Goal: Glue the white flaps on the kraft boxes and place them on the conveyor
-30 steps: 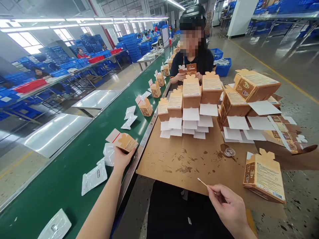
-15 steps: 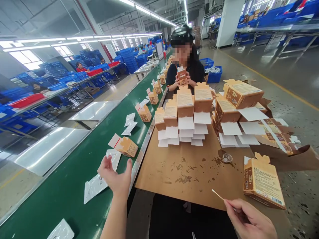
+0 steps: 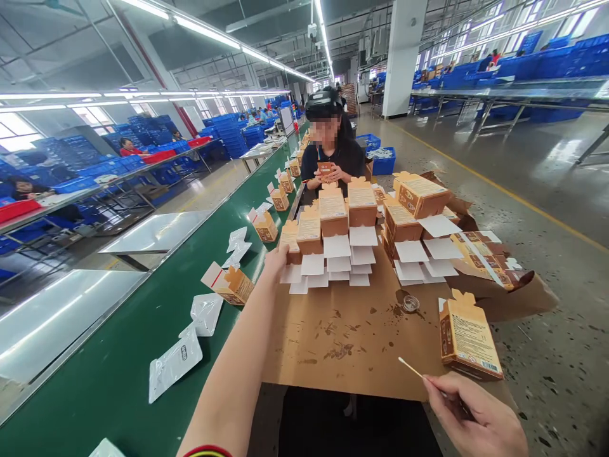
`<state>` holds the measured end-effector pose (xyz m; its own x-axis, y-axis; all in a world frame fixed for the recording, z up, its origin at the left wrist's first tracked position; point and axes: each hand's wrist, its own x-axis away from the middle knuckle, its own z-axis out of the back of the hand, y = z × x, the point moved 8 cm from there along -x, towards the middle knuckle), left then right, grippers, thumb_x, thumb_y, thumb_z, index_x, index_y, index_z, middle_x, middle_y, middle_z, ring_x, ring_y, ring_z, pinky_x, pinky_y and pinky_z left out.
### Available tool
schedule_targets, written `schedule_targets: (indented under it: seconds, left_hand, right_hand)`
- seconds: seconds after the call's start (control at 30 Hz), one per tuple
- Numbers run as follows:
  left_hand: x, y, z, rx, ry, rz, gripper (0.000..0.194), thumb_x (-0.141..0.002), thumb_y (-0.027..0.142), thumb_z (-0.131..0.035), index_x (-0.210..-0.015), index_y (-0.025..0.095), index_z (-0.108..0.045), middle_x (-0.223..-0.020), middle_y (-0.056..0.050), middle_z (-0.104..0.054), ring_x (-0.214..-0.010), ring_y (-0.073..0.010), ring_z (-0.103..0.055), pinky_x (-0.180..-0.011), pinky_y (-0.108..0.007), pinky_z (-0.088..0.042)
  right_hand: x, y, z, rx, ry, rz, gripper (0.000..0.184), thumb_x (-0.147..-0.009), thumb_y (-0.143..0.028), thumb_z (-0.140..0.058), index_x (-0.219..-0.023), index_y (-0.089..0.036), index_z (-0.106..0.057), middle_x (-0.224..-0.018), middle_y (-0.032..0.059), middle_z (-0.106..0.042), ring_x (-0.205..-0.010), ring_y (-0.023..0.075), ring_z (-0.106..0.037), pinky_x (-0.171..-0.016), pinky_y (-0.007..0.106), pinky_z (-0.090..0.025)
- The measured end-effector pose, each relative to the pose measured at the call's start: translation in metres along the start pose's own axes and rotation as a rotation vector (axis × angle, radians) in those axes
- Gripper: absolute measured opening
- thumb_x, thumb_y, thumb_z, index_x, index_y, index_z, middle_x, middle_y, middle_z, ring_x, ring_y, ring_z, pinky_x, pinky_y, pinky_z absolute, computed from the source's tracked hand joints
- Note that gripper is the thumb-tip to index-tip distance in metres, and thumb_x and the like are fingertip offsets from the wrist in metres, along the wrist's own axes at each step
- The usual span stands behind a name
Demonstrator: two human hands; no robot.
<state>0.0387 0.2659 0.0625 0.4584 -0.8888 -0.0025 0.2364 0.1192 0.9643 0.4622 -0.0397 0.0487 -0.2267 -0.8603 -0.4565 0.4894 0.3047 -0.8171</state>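
Note:
My right hand (image 3: pixel 476 409) pinches a cotton swab (image 3: pixel 410 366), its white tip pointing up and left over the brown board. Stretched forward, my left hand (image 3: pixel 276 259) is at the left side of the leftmost small carton (image 3: pixel 291 240) in the front stack. Its fingers are mostly hidden there, so I cannot tell whether they grip the carton. White flaps (image 3: pixel 313 264) stick out toward me from the stacked cartons. A single carton (image 3: pixel 469 333) lies on the board near my right hand. A small clear dish (image 3: pixel 410 304) sits on the board amid wet spots.
Along my left runs a green conveyor belt (image 3: pixel 128 355) carrying silver-white pouches (image 3: pixel 176 365) and open cartons (image 3: pixel 233 285). Across the board (image 3: pixel 304 355) sits a co-worker (image 3: pixel 333 149) holding a carton. A second stack of cartons (image 3: pixel 404 222) stands at the right.
My left hand has moved from above the belt, fingers spread, forward and right to the leftmost stacked carton. The right hand still holds the swab. The co-worker's carton is tilted differently.

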Motion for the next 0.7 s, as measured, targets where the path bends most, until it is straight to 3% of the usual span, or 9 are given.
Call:
schedule_targets:
  seconds: [0.07,0.17,0.27,0.37,0.43,0.57,0.7]
  left_hand:
    - [0.017,-0.005,0.022,0.029,0.017,0.039,0.043,-0.091,0.058,-0.080,-0.109,0.019,-0.082,-0.109,-0.016,-0.088,-0.115,-0.0384,-0.085,-0.104,-0.051,-0.069]
    - [0.063,-0.021,0.065,0.163,0.036,0.018,0.062,-0.086,0.066,-0.083,-0.130,0.022,-0.081,-0.135,-0.015,-0.089,-0.137,-0.0384,-0.081,-0.117,-0.051,-0.067]
    - [0.119,-0.064,0.087,0.426,-0.046,0.088,0.081,-0.066,0.060,-0.106,-0.136,0.025,-0.083,-0.145,-0.015,-0.087,-0.145,-0.0465,-0.079,-0.124,-0.061,-0.066]
    - [0.167,-0.115,0.081,0.402,-0.142,0.215,0.083,-0.063,0.062,-0.111,-0.134,0.028,-0.084,-0.144,-0.015,-0.088,-0.147,-0.0509,-0.078,-0.124,-0.068,-0.067]
    - [0.188,-0.133,0.067,0.338,-0.195,0.221,0.083,-0.065,0.065,-0.112,-0.133,0.029,-0.081,-0.144,-0.015,-0.087,-0.146,-0.0487,-0.080,-0.125,-0.066,-0.067]
    - [0.207,-0.133,0.040,0.260,-0.280,0.167,0.078,-0.070,0.066,-0.113,-0.128,0.029,-0.076,-0.136,-0.014,-0.087,-0.135,-0.0408,-0.085,-0.123,-0.058,-0.069]
    - [0.210,-0.127,0.037,0.273,-0.255,0.130,0.082,-0.067,0.068,-0.114,-0.127,0.028,-0.074,-0.128,-0.013,-0.087,-0.124,-0.0388,-0.088,-0.116,-0.058,-0.072]
  right_hand:
    - [-0.013,-0.002,0.015,0.085,0.028,0.057,0.019,-0.099,-0.040,-0.085,-0.081,-0.037,-0.085,-0.061,0.0000,-0.074,-0.044,0.0225,-0.066,-0.046,0.034,-0.059]
    - [-0.049,0.001,0.029,0.272,0.010,0.089,0.028,-0.105,-0.042,-0.078,-0.080,-0.032,-0.084,-0.059,-0.0008,-0.070,-0.046,0.0174,-0.061,-0.050,0.031,-0.053]
    - [-0.090,0.022,0.017,0.509,-0.210,0.003,0.038,-0.112,-0.035,-0.063,-0.077,-0.027,-0.076,-0.062,0.0007,-0.068,-0.055,0.0163,-0.063,-0.059,0.029,-0.049]
    - [-0.118,0.045,-0.003,0.660,-0.375,-0.072,0.032,-0.107,-0.020,-0.063,-0.077,-0.026,-0.070,-0.069,0.0017,-0.074,-0.065,0.0181,-0.068,-0.069,0.029,-0.047]
    - [-0.130,0.055,-0.017,0.692,-0.426,-0.086,0.028,-0.103,-0.014,-0.067,-0.077,-0.026,-0.070,-0.074,0.0025,-0.078,-0.071,0.0199,-0.071,-0.071,0.029,-0.045]
    - [-0.140,0.067,-0.040,0.742,-0.522,-0.089,0.032,-0.101,-0.009,-0.069,-0.073,-0.024,-0.069,-0.079,0.0058,-0.084,-0.077,0.0211,-0.073,-0.075,0.030,-0.043]
    - [-0.145,0.066,-0.038,0.754,-0.563,-0.079,0.032,-0.102,-0.008,-0.068,-0.074,-0.024,-0.070,-0.081,0.0068,-0.085,-0.079,0.0226,-0.076,-0.077,0.032,-0.046]
